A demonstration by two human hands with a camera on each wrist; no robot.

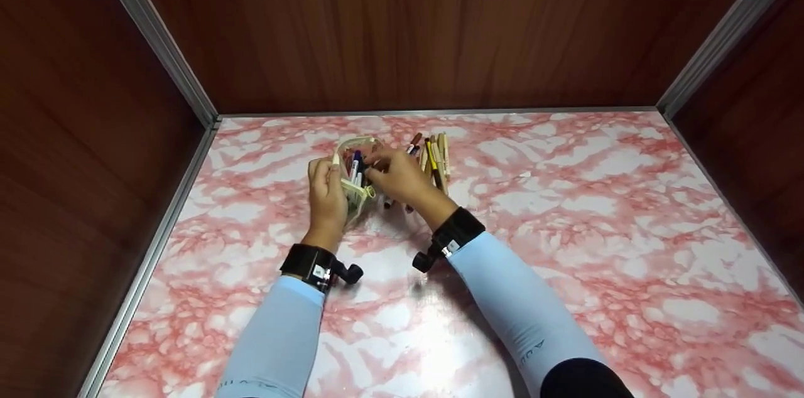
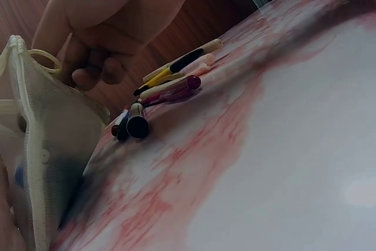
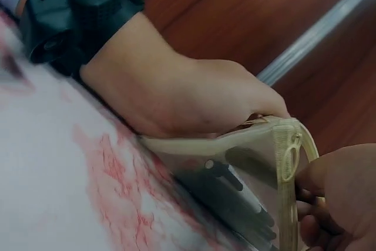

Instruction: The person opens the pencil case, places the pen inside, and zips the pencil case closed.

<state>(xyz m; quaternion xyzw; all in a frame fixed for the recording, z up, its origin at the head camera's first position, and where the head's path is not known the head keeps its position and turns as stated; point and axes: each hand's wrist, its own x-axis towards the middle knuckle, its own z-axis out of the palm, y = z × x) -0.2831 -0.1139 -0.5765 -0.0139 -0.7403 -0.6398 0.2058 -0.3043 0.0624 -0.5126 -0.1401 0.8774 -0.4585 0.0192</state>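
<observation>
A pale yellow mesh zip pouch [image 1: 356, 200] stands with its mouth open, and several pens [image 1: 356, 166] poke up inside it. My left hand [image 1: 326, 188] grips the pouch's left side, thumb at the rim. My right hand [image 1: 402, 177] is at the mouth from the right, fingertips bent in beside the pens. Whether those fingers pinch a pen is hidden. In the right wrist view, dark and grey pens [image 3: 235, 183] show through the mesh near the zipper pull [image 3: 289, 163]. In the left wrist view, the right hand [image 2: 108, 22] curls its fingers behind the pouch edge.
Loose pens and markers [image 1: 436, 159] lie in a group right of the pouch, partly behind the right hand; one is yellow and black. The red-and-white marbled tabletop [image 1: 597, 228] is bounded by dark wood panels [image 1: 433, 27] at the back and sides.
</observation>
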